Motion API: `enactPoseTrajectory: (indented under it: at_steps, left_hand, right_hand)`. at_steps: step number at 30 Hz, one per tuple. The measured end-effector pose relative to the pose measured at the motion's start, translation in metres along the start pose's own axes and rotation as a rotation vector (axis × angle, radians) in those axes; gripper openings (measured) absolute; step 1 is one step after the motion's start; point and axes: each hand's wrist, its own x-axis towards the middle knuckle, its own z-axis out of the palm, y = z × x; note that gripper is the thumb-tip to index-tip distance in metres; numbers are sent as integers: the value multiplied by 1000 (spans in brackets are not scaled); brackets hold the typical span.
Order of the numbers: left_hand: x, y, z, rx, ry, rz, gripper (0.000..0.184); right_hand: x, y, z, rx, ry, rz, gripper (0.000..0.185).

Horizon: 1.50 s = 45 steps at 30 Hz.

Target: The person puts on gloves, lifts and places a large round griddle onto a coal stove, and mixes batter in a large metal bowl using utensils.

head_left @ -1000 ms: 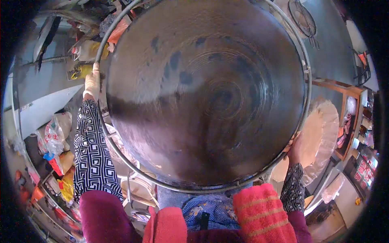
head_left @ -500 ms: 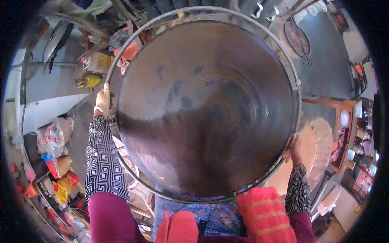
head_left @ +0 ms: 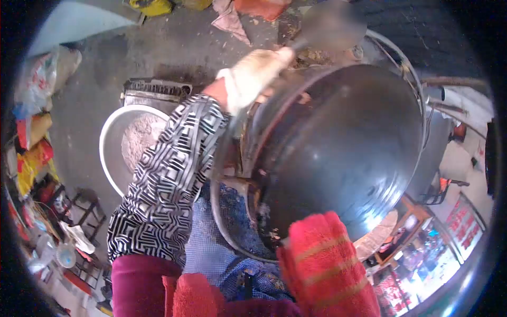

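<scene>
A grey floor point(head_left: 90, 111) occupies the left and upper left of the frame, with a pink cloth point(head_left: 231, 21) and an orange item point(head_left: 261, 8) lying along the top edge. A wooden-framed cabinet point(head_left: 417, 211) stands at lower right. A large, dark, round pan point(head_left: 343, 148) fills the centre and right of the frame, appearing tilted; a metal ring point(head_left: 215, 208) shows around parts of its edge. The person's left hand point(head_left: 253, 79), in a pale covering, is at upper centre, beside the pan's upper-left edge. A blurred dark shape point(head_left: 332, 24) lies beyond its fingertips; whether the fingers are clamped on the ring or on anything else cannot be told. The right hand is hidden from view, so its grip cannot be determined. Left of the patterned sleeve point(head_left: 163, 174), a white basin point(head_left: 103, 142) contains pale powder point(head_left: 138, 137). A red towel point(head_left: 322, 259) overlaps the pan's lower edge.
</scene>
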Motion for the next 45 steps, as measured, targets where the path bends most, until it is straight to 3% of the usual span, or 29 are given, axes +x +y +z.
enactPoseTrajectory:
  at_steps: [1, 2, 11, 16, 17, 19, 23, 25, 27, 29, 31, 33, 35, 37, 38, 39, 40, 42, 44, 45]
  left_hand:
    - [-4, 3, 3, 13, -2, 63, 60]
    - [-3, 12, 2, 25, -44, -28, 64]
    - [-5, 7, 9, -106, -87, 4, 47]
    - [-5, 10, 12, -85, -48, -102, 39]
    - [0, 3, 5, -62, -30, -139, 40]
    - [-2, 1, 0, 25, 66, -147, 41]
    - [3, 0, 1, 224, 244, -51, 45]
    - [-2, 12, 12, 256, 427, -168, 49]
    - [8, 5, 0, 339, 470, -96, 47]
    - [15, -1, -19, 394, 541, -82, 46]
    - [22, 1, -30, 556, 575, -6, 41]
    - [35, 5, -38, 766, 577, 156, 43]
    - [55, 23, -22, 880, 616, 100, 47]
    - [72, 35, 3, 915, 662, 88, 48]
    - [102, 28, -26, 1015, 644, 270, 49]
    - [114, 31, -37, 1025, 632, 281, 50]
    - [120, 38, -29, 1035, 620, 291, 51]
    - [123, 57, -3, 875, 595, -39, 55]
    - [118, 51, 7, 961, 643, -10, 59]
    - [114, 56, 14, 1001, 671, 20, 62]
  right_hand:
    - [-8, 0, -3, -76, 18, -6, 60]
    - [-15, 3, -4, -146, 31, -11, 60]
    - [-42, 41, -43, -512, 209, -46, 58]
    - [-16, 101, -91, -770, 306, -90, 58]
    - [-9, 107, -96, -788, 236, -122, 58]
    - [-18, 91, -85, -1393, 317, -466, 61]
    - [56, 102, -102, -1101, 289, -527, 38]
    - [95, 81, -94, -1203, 407, -449, 40]
    - [150, 42, -88, -1057, 438, -377, 31]
    - [220, 33, -84, -643, 633, -649, 31]
    - [241, -18, -94, -846, 402, -767, 38]
    - [268, -50, -98, 218, 54, -594, 48]
    - [256, -103, -97, 592, -31, -561, 40]
    - [220, -161, -99, 708, -573, -585, 41]
    - [251, -168, -101, 723, -725, -459, 42]
    - [276, -171, -102, 734, -874, -337, 44]
    - [266, -185, -78, 694, -326, -363, 45]
    - [227, -213, -59, 862, -238, -210, 45]
    - [197, -226, -55, 935, -214, -133, 46]
    - [210, -210, -59, 797, -276, -257, 46]
